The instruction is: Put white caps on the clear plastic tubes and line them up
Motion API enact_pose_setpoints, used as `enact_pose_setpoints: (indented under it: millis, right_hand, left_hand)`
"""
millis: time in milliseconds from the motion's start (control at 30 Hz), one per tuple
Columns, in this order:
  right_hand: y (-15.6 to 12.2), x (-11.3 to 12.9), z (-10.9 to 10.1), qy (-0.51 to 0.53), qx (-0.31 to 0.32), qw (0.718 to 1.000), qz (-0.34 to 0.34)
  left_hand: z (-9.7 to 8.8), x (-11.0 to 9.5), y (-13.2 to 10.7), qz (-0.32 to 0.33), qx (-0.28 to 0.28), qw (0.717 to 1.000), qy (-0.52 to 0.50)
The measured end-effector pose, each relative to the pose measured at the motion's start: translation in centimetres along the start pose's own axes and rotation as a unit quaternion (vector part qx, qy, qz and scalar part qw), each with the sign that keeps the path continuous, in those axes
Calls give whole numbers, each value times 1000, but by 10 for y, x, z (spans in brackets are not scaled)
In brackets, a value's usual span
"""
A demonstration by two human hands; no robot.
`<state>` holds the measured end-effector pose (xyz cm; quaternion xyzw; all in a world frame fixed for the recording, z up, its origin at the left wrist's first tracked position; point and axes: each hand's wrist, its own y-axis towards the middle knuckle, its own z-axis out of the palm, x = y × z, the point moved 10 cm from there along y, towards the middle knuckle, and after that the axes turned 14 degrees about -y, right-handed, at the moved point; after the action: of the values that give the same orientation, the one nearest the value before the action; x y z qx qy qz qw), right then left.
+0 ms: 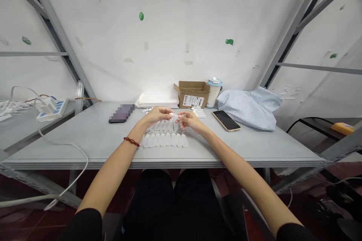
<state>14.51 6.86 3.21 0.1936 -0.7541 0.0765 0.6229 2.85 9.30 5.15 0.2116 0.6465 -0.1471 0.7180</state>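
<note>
My left hand [158, 115] pinches one end of a small translucent white piece [175, 116], above the middle of the grey table. From the other side, the fingers of my right hand [191, 121] are closed on the same piece; its exact kind is too small to tell. Below both hands lie rows of translucent white oval pieces [165, 140], set side by side, with the back row partly hidden by my hands. Small white round parts [146, 110] lie behind my left hand. Several white strip-like pieces [199, 112] lie behind my right hand.
At the back of the table [93, 147] stand a white stack of trays or sheets [158, 101], an open cardboard box [192, 96] and a lidded cup [213, 94]. A pale blue cloth [249, 107] and a phone [226, 120] lie right; a dark pixelated object [122, 113] lies left.
</note>
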Motion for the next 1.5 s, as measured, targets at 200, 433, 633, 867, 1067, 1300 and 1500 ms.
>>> enact_pose_setpoints:
  millis: [200,433,633,867,1067,1300,1500]
  right_hand:
    - [0,1,1,9,5,1000,-4]
    - [1,-1,0,8,0,1000,-1]
    - [0,-1,0,3,-1,1000,0]
    - [-1,1,-1,1,-8,1000,6]
    - [0,2,-5,7,-20,1000,1]
    - [1,2,-4,3,-17,1000,-2]
    - [0,1,-4,-6,-17,1000,8]
  left_hand:
    - [3,2,1,-13,-19,1000,-6]
    - [-3,5,-1,-32,-37,998,37]
    - [2,0,-1,-3,11,998,54]
    - [5,-3,-2,5,10,999,36]
    - [4,2,-2,-31,-12,999,15]
    - [3,2,-3,-38,-19,999,28]
    - [5,0,-1,-9,27,999,44]
